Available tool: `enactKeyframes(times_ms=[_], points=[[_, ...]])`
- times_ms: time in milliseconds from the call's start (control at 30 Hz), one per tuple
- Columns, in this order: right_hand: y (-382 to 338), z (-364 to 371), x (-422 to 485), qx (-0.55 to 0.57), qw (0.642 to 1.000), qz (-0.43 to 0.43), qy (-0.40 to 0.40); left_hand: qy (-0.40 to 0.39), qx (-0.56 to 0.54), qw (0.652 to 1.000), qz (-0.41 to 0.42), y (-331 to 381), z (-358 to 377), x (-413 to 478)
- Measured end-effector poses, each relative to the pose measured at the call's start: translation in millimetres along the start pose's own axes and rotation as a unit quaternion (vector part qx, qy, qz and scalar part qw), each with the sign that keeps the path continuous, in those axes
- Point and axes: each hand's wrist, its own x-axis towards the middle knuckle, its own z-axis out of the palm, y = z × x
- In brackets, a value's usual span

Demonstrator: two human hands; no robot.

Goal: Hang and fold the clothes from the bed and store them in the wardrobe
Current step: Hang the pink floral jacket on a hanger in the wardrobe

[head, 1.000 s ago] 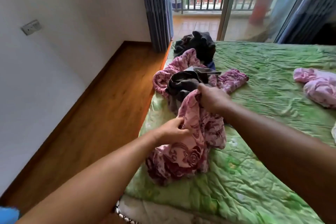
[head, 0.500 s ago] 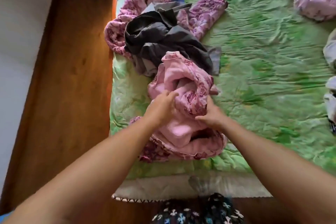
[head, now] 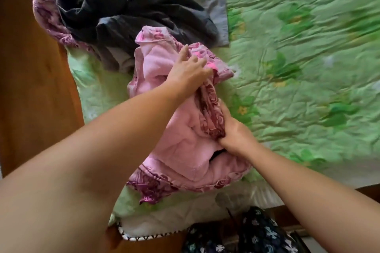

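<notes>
On the green bed [head: 308, 68], near its front-left corner: lowered and bunched the pink garment [head: 185, 150]. Pressed it with open-fingered left grip [head: 189, 72]; clutched a fold in right grip [head: 232, 131]. Probably started folding.

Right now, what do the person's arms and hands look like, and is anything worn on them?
No sleeve shows: the skin is bare from the left hand and the right hand to the frame edge. No gloves; no ring, watch or bracelet shows. Nails are too blurred to judge.
</notes>
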Motion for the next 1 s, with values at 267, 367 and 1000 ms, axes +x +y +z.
enactKeyframes(times_ms=[267, 367, 1000], points=[[26.6, -53.4, -6.6, -0.080, 0.993, 0.083, 0.023, -0.016, -0.031, 0.995, -0.094, -34.1, -9.7, -37.3], [5.6, -104.1, -5.3, -0.140, 0.987, 0.048, 0.070, -0.002, -0.052, 0.988, -0.149, -54.7, -33.3, -72.3], [-311.5, -338.8, -169.9, -0.324, 0.843, -0.262, 0.340, 0.291, -0.099, 0.835, -0.457, -108.2, -336.3, -373.6]])
